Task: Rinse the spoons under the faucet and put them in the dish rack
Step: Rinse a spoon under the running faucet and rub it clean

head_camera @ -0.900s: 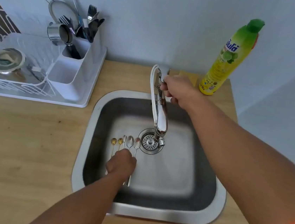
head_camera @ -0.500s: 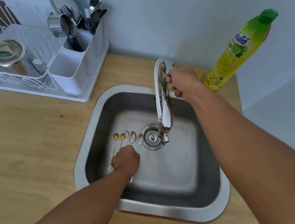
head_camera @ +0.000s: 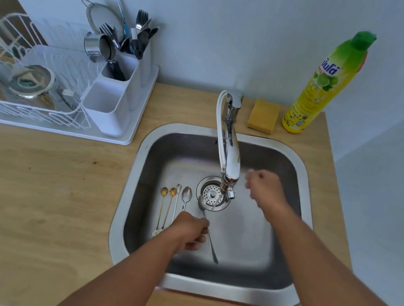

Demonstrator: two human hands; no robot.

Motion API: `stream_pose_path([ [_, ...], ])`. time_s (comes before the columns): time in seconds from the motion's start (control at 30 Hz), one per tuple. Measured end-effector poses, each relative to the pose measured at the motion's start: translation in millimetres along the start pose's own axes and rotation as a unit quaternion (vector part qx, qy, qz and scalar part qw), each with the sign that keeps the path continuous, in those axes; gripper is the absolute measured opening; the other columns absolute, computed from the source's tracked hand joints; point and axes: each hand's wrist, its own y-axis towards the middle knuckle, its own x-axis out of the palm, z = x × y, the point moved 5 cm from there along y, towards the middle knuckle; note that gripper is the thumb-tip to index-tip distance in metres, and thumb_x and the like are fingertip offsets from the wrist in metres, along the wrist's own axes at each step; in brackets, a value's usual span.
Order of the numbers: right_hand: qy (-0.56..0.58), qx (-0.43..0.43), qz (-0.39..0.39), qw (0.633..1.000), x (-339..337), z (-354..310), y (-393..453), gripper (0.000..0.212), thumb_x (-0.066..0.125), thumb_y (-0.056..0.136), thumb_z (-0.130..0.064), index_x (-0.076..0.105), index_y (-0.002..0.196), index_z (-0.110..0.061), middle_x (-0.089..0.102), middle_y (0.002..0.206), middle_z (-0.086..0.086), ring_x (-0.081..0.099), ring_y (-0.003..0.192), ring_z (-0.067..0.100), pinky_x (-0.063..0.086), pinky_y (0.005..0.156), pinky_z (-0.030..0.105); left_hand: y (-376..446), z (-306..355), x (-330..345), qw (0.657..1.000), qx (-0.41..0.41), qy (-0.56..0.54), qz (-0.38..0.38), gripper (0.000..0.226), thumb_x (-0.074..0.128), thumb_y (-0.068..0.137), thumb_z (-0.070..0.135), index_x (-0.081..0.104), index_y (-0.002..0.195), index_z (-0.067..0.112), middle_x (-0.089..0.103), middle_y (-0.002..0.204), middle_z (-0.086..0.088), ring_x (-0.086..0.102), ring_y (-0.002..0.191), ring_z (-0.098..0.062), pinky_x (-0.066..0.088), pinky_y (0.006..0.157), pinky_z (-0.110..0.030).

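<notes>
A person's right hand [head_camera: 264,189], which gripped the top of the faucet [head_camera: 228,153] half a second ago, has left it and now hangs blurred over the steel sink [head_camera: 303,164] just right of the spout, fingers curled into a loose fist with nothing in it. The left hand [head_camera: 191,229], earlier resting over the handles of the spoons on the sink floor, now grips one silver spoon [head_camera: 208,231] by the middle of its handle, the bowl tilted toward the drain strainer [head_camera: 212,195] and the handle end pointing back at the person. Four other spoons [head_camera: 176,196] lie side by side on the sink floor just left of it: two gold, long-handled ones and two silver. Whether water is running from the spout cannot be told. The sink is set into a light wooden countertop [head_camera: 39,197] against a pale blue wall. At the back left stands a white dish rack [head_camera: 113,127], its cutlery caddy bristling with forks and utensils, a metal cup and a strainer beside them, and a bowl on the wire section. Behind the sink, a yellow sponge [head_camera: 263,115] lies beside a green-capped yellow bottle of dish soap [head_camera: 321,91].
</notes>
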Motion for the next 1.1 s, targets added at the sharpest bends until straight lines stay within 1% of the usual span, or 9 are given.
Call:
stream_pose_path([
  [0.17,-0.044,0.110,-0.207,0.971,52,73,-44,0.030,0.061,0.093,-0.032,0.073,0.096,-0.005,0.068,0.084,0.004,0.051,0.064,0.018,0.028,0.047,0.021,-23,-10,15,0.995,-0.003,-0.029,-0.095,0.020,0.071,0.094,0.033,0.072,0.089,0.014,0.067,0.066,0.000,0.059,0.053,-0.010,0.050,0.048,-0.023],
  [0.3,0.026,0.127,-0.275,0.953,71,73,-63,0.009,0.068,0.088,-0.024,0.070,0.089,-0.016,0.063,0.077,0.005,0.053,0.074,0.022,0.025,0.050,0.023,-29,-17,21,0.993,-0.001,-0.078,-0.091,0.021,0.072,0.095,0.032,0.070,0.097,0.011,0.059,0.064,0.001,0.050,0.050,-0.008,0.047,0.046,-0.022],
  [0.4,0.039,0.123,-0.265,0.956,73,69,-62,0.005,0.070,0.086,-0.018,0.072,0.088,-0.014,0.061,0.072,0.006,0.051,0.061,0.017,0.026,0.049,0.021,-32,-18,22,0.992,0.011,-0.092,-0.080,0.022,0.071,0.096,0.032,0.075,0.098,0.011,0.063,0.073,0.001,0.051,0.052,-0.006,0.046,0.046,-0.022],
  [0.5,0.055,0.120,-0.235,0.963,72,65,-56,0.004,0.069,0.086,-0.015,0.071,0.084,-0.013,0.063,0.070,0.004,0.047,0.051,0.012,0.026,0.046,0.020,-33,-14,16,0.996,0.049,-0.062,-0.049,0.028,0.070,0.095,0.039,0.077,0.104,0.014,0.075,0.088,0.003,0.061,0.068,-0.011,0.054,0.051,-0.026],
  [0.6,0.064,0.104,-0.214,0.969,72,62,-52,0.009,0.069,0.089,-0.016,0.074,0.081,-0.014,0.067,0.071,0.001,0.046,0.051,0.012,0.027,0.044,0.020,-27,-1,5,0.993,0.110,0.013,0.039,0.023,0.063,0.098,0.039,0.071,0.100,0.018,0.076,0.098,-0.004,0.064,0.078,-0.017,0.060,0.057,-0.031],
  [0.7,0.043,0.071,-0.195,0.977,74,58,-49,0.013,0.071,0.090,-0.021,0.071,0.077,-0.016,0.065,0.069,0.000,0.043,0.051,0.013,0.027,0.044,0.020,-17,20,-1,0.979,0.174,0.007,0.103,0.024,0.060,0.098,0.039,0.073,0.098,0.018,0.074,0.094,-0.005,0.064,0.080,-0.019,0.060,0.073,-0.039],
  [0.77,0.015,0.035,-0.172,0.984,75,54,-48,0.018,0.070,0.090,-0.023,0.071,0.074,-0.015,0.066,0.066,-0.002,0.047,0.049,0.009,0.033,0.047,0.021,-10,35,-1,0.974,0.199,0.014,0.107,0.024,0.064,0.096,0.039,0.075,0.098,0.018,0.072,0.088,-0.001,0.064,0.082,-0.020,0.058,0.083,-0.042],
  [0.9,-0.023,-0.009,-0.131,0.991,75,51,-55,0.025,0.071,0.090,-0.027,0.072,0.072,-0.010,0.071,0.069,0.001,0.058,0.060,0.012,0.045,0.061,0.027,7,50,3,0.972,0.206,-0.024,0.109,0.019,0.077,0.088,0.037,0.076,0.088,0.018,0.076,0.086,-0.004,0.074,0.084,-0.026,0.054,0.071,-0.037],
  [1.1,-0.024,-0.007,-0.089,0.996,59,55,-60,0.022,0.070,0.091,-0.026,0.075,0.072,-0.018,0.074,0.076,-0.002,0.067,0.075,0.016,0.049,0.068,0.028,13,45,16,0.982,0.156,-0.096,0.039,0.031,0.052,0.105,0.041,0.074,0.096,0.021,0.078,0.096,-0.006,0.075,0.087,-0.022,0.058,0.073,-0.037],
])
